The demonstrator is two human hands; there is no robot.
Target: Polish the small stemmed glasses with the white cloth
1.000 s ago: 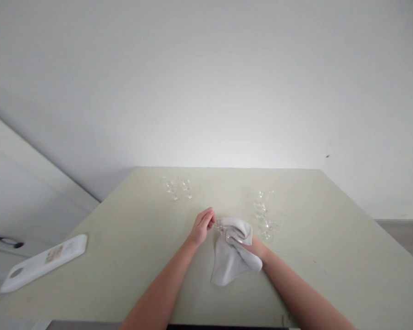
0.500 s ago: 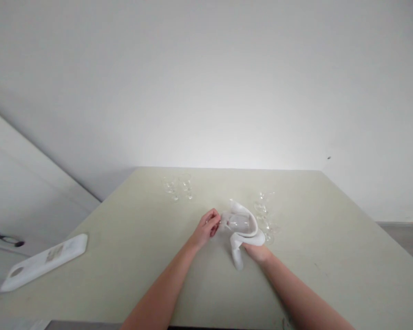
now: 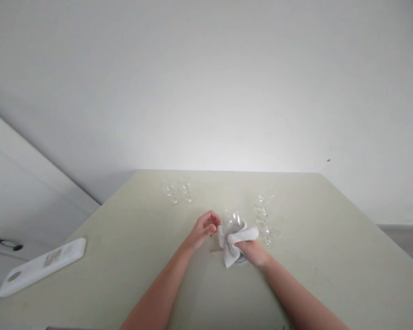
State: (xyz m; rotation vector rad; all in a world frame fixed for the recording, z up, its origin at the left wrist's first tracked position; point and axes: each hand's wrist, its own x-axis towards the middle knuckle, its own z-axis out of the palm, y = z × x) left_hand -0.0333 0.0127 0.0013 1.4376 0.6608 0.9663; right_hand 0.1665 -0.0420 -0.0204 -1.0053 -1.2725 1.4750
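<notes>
In the middle of the table, a clear stemmed glass [image 3: 233, 217] is wrapped in a white cloth [image 3: 241, 235]. Its bowl shows above the folds, and part of its round foot shows below them; the cloth hides the stem. My right hand [image 3: 253, 252] grips the cloth around the glass, its fingers mostly hidden in the fabric. Just left of the cloth, my left hand [image 3: 204, 228] has curved fingers, with the thumb apart from them and nothing visible in the hand. Its fingertips are close to the cloth's edge.
Two clear stemmed glasses [image 3: 185, 189] stand at the back left of the pale table [image 3: 131, 256]. Several more glasses [image 3: 261, 213] are just right of the cloth. A white slab with a round hole [image 3: 51, 261] lies at the left edge, beside a cabinet with a dark handle [image 3: 5, 242].
The glass was lying sideways, with my left hand at its stem end. It has turned to bowl up, with the cloth closed around it. My left hand has let go of it.
</notes>
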